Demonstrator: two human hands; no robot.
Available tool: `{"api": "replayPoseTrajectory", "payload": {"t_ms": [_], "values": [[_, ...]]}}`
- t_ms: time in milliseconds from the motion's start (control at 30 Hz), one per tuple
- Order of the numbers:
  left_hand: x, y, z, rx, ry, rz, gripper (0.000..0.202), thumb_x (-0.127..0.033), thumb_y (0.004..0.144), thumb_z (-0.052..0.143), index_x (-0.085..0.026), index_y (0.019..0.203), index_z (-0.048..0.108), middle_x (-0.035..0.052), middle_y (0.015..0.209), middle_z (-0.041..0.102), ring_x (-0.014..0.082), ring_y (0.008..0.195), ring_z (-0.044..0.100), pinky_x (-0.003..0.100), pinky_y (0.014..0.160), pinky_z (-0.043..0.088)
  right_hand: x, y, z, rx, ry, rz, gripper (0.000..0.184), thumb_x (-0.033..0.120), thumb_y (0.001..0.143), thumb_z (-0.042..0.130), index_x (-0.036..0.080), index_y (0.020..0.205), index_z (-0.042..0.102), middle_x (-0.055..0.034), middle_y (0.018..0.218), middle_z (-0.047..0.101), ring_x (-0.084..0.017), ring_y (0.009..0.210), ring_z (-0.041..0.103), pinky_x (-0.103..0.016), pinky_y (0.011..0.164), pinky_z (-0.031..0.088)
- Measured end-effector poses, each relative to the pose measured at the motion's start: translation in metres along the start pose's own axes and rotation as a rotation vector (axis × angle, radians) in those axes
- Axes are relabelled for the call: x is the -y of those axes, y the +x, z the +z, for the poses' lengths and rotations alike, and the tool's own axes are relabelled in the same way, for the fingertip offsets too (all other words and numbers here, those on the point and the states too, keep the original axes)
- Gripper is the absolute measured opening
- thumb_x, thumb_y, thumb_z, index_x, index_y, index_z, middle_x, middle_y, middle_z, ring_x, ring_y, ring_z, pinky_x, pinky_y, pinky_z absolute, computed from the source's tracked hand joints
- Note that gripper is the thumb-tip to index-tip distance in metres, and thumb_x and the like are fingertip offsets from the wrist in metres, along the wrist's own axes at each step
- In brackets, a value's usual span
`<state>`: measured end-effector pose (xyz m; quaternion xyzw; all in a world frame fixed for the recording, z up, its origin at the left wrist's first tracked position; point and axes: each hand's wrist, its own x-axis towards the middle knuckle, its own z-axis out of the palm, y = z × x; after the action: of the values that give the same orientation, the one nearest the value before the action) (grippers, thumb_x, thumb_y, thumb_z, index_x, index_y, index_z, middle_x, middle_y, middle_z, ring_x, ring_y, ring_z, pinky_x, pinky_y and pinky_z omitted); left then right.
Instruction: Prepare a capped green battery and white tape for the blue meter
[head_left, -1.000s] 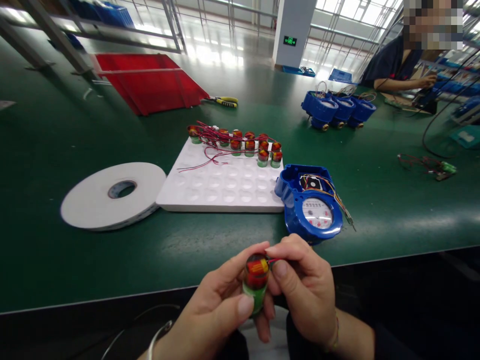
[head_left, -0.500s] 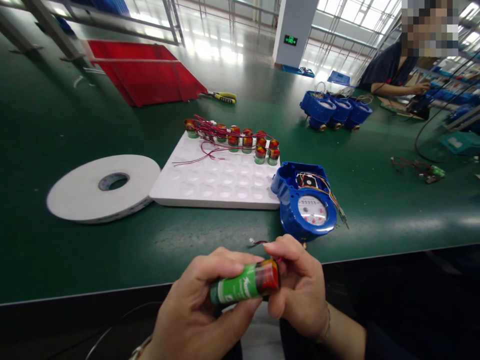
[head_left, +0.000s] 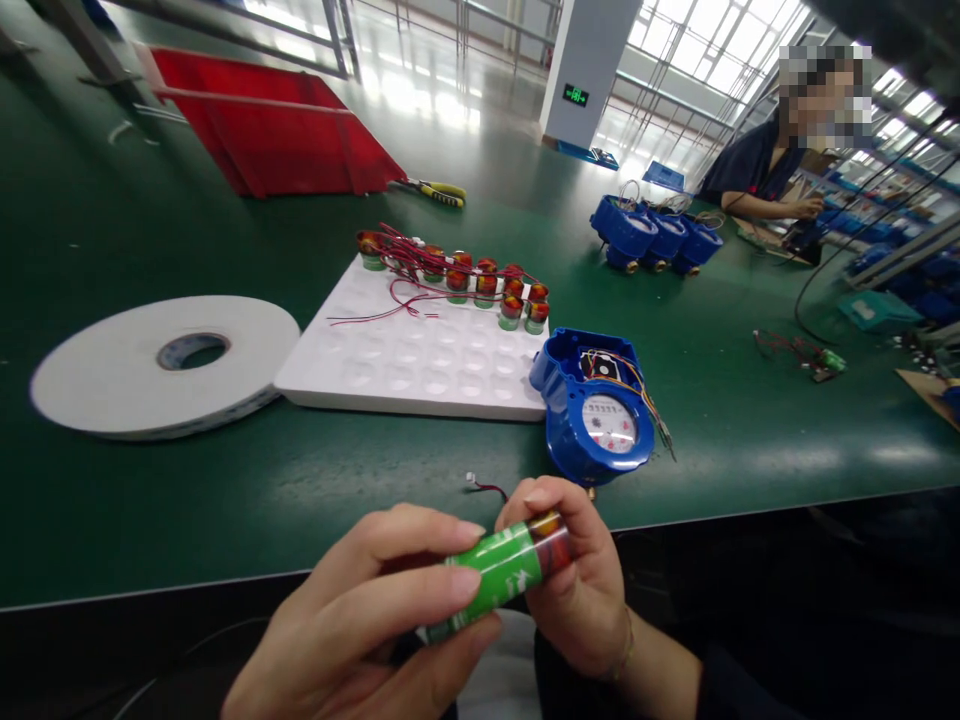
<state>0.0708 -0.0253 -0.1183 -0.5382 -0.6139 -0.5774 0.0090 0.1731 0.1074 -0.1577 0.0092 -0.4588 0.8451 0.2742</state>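
Observation:
A green-labelled cylindrical battery (head_left: 506, 572) is held tilted between both hands in front of the table edge. My left hand (head_left: 375, 610) grips its lower body, with fingers on top and the thumb beneath. My right hand (head_left: 581, 590) is closed round its amber-taped end. A thin lead with a white plug (head_left: 471, 479) sticks out past the right fingers. Just beyond stands a blue water meter (head_left: 600, 405) with its upper compartment uncovered and wires hanging out. Left of the meter, a white foam tray (head_left: 412, 400) holds several batteries (head_left: 486, 283) with red-and-black leads.
A wide roll of white tape (head_left: 97, 370) lies left of the tray. Behind are a red bin (head_left: 277, 130) and yellow-handled pliers (head_left: 442, 193). Several blue meters (head_left: 660, 238) stand at the back right, near another person (head_left: 757, 170). A wired green part (head_left: 831, 360) lies to the right.
The battery has turned, its taped end higher. My left fingers have shifted along the label, and my right hand has closed round the taped end. The whole view has moved slightly.

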Motion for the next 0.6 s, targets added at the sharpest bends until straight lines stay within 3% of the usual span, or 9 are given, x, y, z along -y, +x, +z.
{"api": "replayPoseTrajectory", "payload": {"t_ms": [200, 267, 333, 433, 600], "values": [[0.003, -0.007, 0.002, -0.091, -0.146, -0.135, 0.041, 0.000, 0.075, 0.064, -0.025, 0.107, 0.057, 0.0022, 0.104, 0.058, 0.0173, 0.095, 0.061, 0.024, 0.075, 0.059, 0.000, 0.005, 0.000, -0.025, 0.031, -0.062, 0.033, 0.042, 0.084, 0.070, 0.027, 0.113, 0.061, -0.0035, 0.100, 0.058, -0.015, 0.090, 0.053, -0.024, 0.080, 0.044], [0.004, -0.007, 0.003, -0.061, -0.242, -0.289, 0.035, -0.008, 0.075, 0.070, -0.026, 0.103, 0.058, 0.0007, 0.092, 0.063, 0.0163, 0.082, 0.065, 0.023, 0.069, 0.059, 0.001, 0.008, 0.002, -0.025, 0.047, -0.067, 0.034, 0.043, 0.083, 0.072, 0.027, 0.111, 0.061, -0.0033, 0.102, 0.061, -0.013, 0.089, 0.055, -0.022, 0.080, 0.045], [0.005, -0.005, 0.005, -0.021, -0.393, -0.533, 0.033, -0.016, 0.073, 0.076, -0.023, 0.099, 0.058, 0.0000, 0.080, 0.065, 0.0148, 0.067, 0.066, 0.019, 0.060, 0.058, 0.002, 0.009, 0.002, -0.052, 0.066, -0.060, 0.037, 0.044, 0.079, 0.075, 0.027, 0.109, 0.062, -0.0019, 0.098, 0.062, -0.011, 0.083, 0.056, -0.019, 0.075, 0.045], [0.009, -0.003, 0.007, 0.036, -0.683, -0.839, 0.033, -0.026, 0.076, 0.076, -0.021, 0.101, 0.055, 0.0015, 0.081, 0.066, 0.0144, 0.064, 0.066, 0.019, 0.057, 0.056, 0.002, 0.009, 0.000, -0.078, 0.047, -0.029, 0.043, 0.046, 0.073, 0.080, 0.026, 0.106, 0.064, -0.0006, 0.092, 0.062, -0.010, 0.077, 0.055, -0.017, 0.068, 0.046], [0.018, -0.004, 0.007, 0.145, -1.054, -0.994, 0.026, -0.034, 0.086, 0.066, -0.019, 0.106, 0.057, 0.0036, 0.082, 0.065, 0.0122, 0.067, 0.063, 0.018, 0.059, 0.053, 0.005, 0.011, -0.001, -0.059, -0.127, -0.013, 0.037, 0.038, 0.082, 0.074, 0.027, 0.116, 0.064, -0.0006, 0.095, 0.061, -0.010, 0.083, 0.056, -0.016, 0.074, 0.047]]}}
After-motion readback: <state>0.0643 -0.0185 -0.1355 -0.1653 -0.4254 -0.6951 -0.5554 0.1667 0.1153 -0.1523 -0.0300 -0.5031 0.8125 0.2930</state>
